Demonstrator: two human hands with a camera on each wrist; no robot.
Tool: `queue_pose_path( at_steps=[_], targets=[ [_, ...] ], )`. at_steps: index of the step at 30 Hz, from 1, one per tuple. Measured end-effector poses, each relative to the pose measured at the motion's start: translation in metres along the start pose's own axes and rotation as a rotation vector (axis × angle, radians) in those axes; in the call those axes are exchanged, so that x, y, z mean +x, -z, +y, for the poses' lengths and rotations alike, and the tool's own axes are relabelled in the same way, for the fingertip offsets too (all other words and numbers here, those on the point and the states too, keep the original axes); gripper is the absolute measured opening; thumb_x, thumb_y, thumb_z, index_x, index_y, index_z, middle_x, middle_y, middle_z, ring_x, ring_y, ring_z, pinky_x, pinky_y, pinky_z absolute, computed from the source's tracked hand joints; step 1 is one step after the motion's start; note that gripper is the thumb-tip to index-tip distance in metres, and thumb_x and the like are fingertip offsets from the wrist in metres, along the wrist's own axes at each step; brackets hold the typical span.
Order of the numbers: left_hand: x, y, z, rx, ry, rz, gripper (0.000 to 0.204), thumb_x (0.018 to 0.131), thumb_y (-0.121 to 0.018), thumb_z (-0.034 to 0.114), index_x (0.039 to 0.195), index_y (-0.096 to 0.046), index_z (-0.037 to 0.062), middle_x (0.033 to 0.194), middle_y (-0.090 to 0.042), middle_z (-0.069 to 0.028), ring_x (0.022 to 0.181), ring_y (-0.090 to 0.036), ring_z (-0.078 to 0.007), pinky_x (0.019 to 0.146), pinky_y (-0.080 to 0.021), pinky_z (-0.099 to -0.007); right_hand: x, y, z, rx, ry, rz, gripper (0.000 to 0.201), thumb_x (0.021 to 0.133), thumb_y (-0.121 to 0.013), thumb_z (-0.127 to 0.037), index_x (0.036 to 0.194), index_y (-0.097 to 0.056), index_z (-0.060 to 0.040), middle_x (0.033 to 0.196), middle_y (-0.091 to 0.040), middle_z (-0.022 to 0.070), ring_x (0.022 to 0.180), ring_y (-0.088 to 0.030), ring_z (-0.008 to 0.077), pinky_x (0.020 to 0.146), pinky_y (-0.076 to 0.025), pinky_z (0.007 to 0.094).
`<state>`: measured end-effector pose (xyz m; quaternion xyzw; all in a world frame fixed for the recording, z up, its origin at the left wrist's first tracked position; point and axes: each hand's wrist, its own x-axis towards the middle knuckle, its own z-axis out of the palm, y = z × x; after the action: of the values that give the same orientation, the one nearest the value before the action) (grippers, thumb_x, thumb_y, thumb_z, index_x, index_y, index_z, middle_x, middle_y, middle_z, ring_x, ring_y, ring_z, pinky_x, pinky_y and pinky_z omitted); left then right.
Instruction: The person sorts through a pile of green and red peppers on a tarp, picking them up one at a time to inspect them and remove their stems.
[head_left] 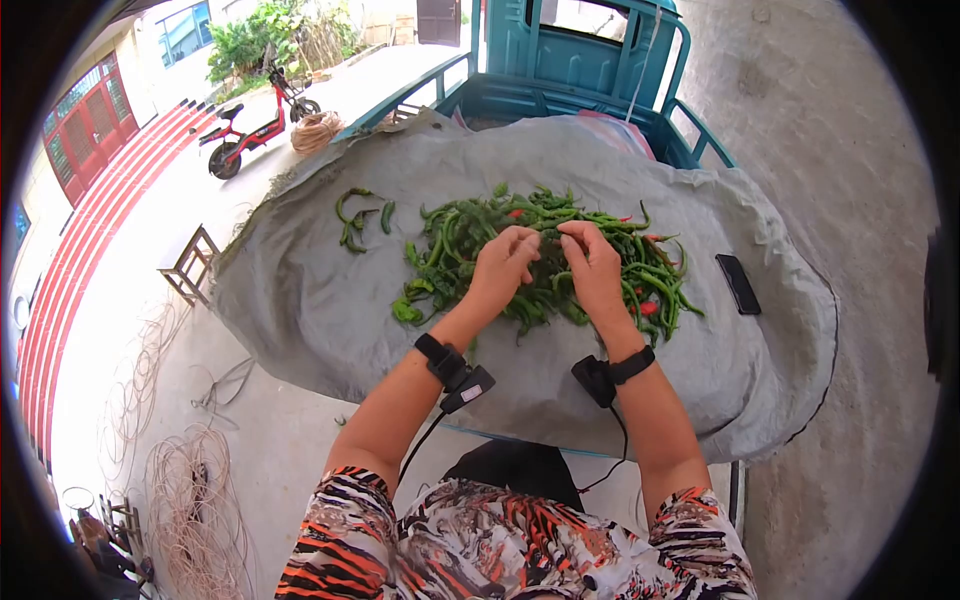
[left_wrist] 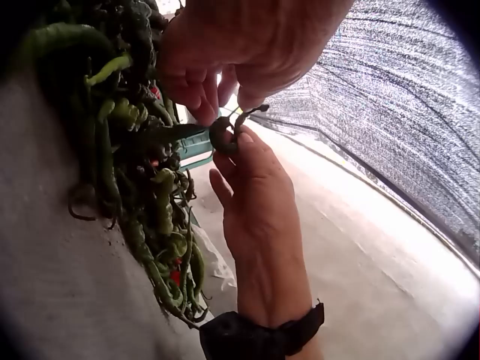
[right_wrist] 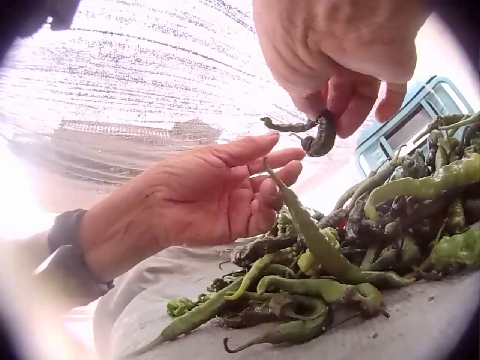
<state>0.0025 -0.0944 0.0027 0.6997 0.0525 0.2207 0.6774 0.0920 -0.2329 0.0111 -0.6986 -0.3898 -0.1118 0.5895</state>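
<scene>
A pile of green chili peppers [head_left: 450,250], with a few red ones, lies on a grey tarp [head_left: 330,310]. Both hands meet fingertip to fingertip over the pile's top. My right hand [head_left: 592,265] [right_wrist: 337,52] pinches a dark curled stem cap [right_wrist: 319,135] [left_wrist: 223,136] between thumb and fingers. My left hand [head_left: 508,262] [left_wrist: 225,45] pinches the green pepper [left_wrist: 184,139] right beside that cap. In the right wrist view, a long green pepper [right_wrist: 322,247] rises from the pile in front of the left hand's [right_wrist: 202,195] loosely bent fingers.
A small separate group of peppers [head_left: 355,215] lies left of the pile. A black phone [head_left: 738,283] rests on the tarp at right. The tarp covers a blue cart [head_left: 570,60]. A wooden stool [head_left: 190,265], wire coils [head_left: 190,500] and a red scooter [head_left: 250,130] stand at left.
</scene>
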Motion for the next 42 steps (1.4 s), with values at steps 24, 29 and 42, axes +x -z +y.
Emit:
queue_pose_path(
  at_steps=[24,29,42],
  targets=[
    [0.023,0.023,0.025,-0.116,-0.061,0.293,0.045,0.094,-0.060,0.021,0.129,-0.042,-0.0020,0.079,-0.064,-0.0031,0.058,-0.052,-0.0076,0.053,-0.042,-0.0231,-0.016,0.015,-0.006,-0.227,-0.132,-0.396,0.022,0.088,-0.060,-0.010,0.110,-0.061,-0.0092,0.094,-0.064,0.0067,0.074,-0.064,0.0195,0.069,-0.051,0.0339],
    [0.013,0.025,0.018,0.020,-0.074,0.360,0.058,0.092,-0.062,0.020,0.139,-0.036,-0.0029,0.090,-0.066,-0.0059,0.059,-0.053,-0.0078,0.053,-0.042,-0.0230,-0.037,0.004,0.003,-0.682,0.118,-0.611,0.019,0.083,-0.060,-0.011,0.102,-0.062,-0.0120,0.095,-0.062,0.0088,0.091,-0.063,0.0324,0.077,-0.050,0.0429],
    [-0.021,0.034,0.012,0.411,0.110,-0.203,0.031,0.100,-0.052,0.030,0.109,-0.063,0.0032,0.078,-0.059,0.0009,0.057,-0.048,-0.0056,0.054,-0.041,-0.0220,-0.012,0.016,-0.022,-0.071,-0.324,-0.181,0.018,0.088,-0.061,-0.011,0.102,-0.065,-0.0017,0.078,-0.067,0.0092,0.066,-0.065,0.0188,0.060,-0.050,0.0309]
  ],
)
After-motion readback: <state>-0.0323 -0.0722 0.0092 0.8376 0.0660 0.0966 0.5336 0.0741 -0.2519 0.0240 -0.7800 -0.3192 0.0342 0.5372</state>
